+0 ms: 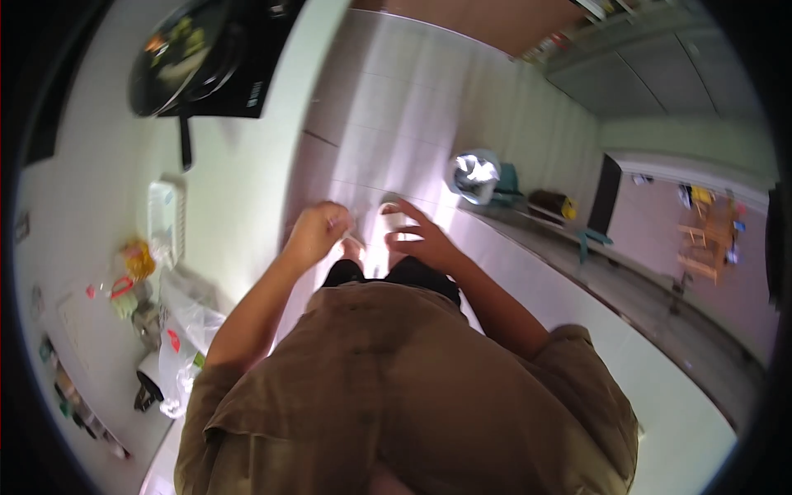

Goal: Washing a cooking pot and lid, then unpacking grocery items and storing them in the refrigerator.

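Note:
In front of my body, over the tiled floor (pixel 396 93), both hands hang above my feet. My left hand (pixel 318 232) is loosely curled and blurred at the fingertips; whether something small lies in it I cannot tell. My right hand (pixel 427 240) has its fingers apart and holds nothing. Nearest my left hand is the edge of the white countertop (pixel 247 204). Further up the counter, a dark frying pan (pixel 139 93) with green and orange food stands on a black cooktop (pixel 247 105), its handle pointing towards me.
A white plastic tray (pixel 164 216), red-handled scissors (pixel 122 286) and clear plastic bags (pixel 185 309) are on the left counter. A lined waste bin (pixel 475 176) stands on the floor to the right. Grey cabinets (pixel 631 80) line the far right; beyond a doorway is wooden furniture (pixel 705 241).

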The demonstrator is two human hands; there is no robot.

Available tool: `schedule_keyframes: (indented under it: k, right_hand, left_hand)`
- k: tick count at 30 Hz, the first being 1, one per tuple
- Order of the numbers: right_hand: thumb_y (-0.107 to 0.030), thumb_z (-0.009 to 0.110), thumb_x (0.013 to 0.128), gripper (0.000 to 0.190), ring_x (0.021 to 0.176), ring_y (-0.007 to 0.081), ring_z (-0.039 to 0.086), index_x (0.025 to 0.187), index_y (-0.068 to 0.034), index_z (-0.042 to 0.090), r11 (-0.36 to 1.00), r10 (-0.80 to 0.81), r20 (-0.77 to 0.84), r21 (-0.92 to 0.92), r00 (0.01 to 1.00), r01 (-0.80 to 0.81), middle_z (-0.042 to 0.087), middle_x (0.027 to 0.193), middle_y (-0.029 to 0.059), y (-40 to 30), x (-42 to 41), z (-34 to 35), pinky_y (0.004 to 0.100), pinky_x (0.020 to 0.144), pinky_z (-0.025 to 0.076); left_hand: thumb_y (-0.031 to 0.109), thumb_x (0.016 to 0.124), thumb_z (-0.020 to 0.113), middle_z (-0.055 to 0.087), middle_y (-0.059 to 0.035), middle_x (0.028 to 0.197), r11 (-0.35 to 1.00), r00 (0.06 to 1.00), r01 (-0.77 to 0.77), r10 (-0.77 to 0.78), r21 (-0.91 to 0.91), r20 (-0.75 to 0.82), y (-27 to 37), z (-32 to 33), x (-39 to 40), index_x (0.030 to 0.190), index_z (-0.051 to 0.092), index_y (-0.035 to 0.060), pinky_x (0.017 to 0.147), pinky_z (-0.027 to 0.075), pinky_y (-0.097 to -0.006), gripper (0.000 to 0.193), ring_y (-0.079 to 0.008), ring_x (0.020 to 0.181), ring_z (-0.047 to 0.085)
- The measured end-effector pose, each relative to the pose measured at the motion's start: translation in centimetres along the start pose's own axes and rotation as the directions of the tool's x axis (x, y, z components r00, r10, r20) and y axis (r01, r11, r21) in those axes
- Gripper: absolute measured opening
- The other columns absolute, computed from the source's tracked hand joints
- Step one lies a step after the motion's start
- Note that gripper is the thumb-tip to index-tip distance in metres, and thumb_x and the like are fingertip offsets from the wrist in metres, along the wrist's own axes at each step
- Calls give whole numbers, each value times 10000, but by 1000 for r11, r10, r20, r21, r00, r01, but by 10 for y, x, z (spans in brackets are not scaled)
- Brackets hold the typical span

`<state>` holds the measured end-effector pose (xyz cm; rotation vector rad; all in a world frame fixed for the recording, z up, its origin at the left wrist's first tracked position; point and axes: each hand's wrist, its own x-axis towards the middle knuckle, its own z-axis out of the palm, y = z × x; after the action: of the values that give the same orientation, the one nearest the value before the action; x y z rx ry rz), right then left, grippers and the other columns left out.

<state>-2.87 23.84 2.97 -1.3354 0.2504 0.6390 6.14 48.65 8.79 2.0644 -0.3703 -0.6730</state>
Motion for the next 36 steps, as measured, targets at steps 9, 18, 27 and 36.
schedule_keyframes:
  k: [9, 18, 27, 36]
  right_hand:
    - [-95, 667, 822, 195, 753, 176, 646, 968, 33, 659, 999, 20, -48, 36, 999, -18, 677, 808, 82, 11, 7, -9, 268, 691, 502]
    - [-197, 544, 813, 219, 840, 312, 655, 899, -114, 727, 567, -225, -643, -698, 732, -438, 693, 889, 135, 201, 26, -193, 414, 773, 518]
    - [-165, 621, 772, 132, 866, 330, 659, 863, -86, 674, 649, 18, -960, -202, 281, -734, 674, 901, 161, 236, 61, -313, 423, 759, 526]
    - [-122, 686, 712, 153, 801, 324, 661, 853, -85, 637, 740, 48, -999, 34, 3, -672, 670, 855, 145, 303, 102, -347, 385, 669, 514]
  left_hand:
    - [-7, 826, 642, 639, -48, 925, 835, 952, 296, -217, -464, 217, -12, 51, -5, 1041, 591, 6, 801, 475, -254, 221, -113, 874, 593]
    - [60, 782, 699, 649, -90, 1010, 854, 866, 499, -485, -145, 123, -36, 31, -56, 1117, 597, -2, 761, 484, -261, 356, -133, 843, 592]
    - [66, 776, 681, 655, -119, 1014, 617, 624, 781, -765, -95, 160, -75, 34, -138, 1104, 574, -18, 840, 499, -289, 355, -174, 941, 627]
    - [55, 779, 670, 661, -124, 1023, 533, 524, 846, -829, -9, 194, -106, 53, -118, 1126, 573, -27, 848, 496, -295, 369, -174, 948, 627]
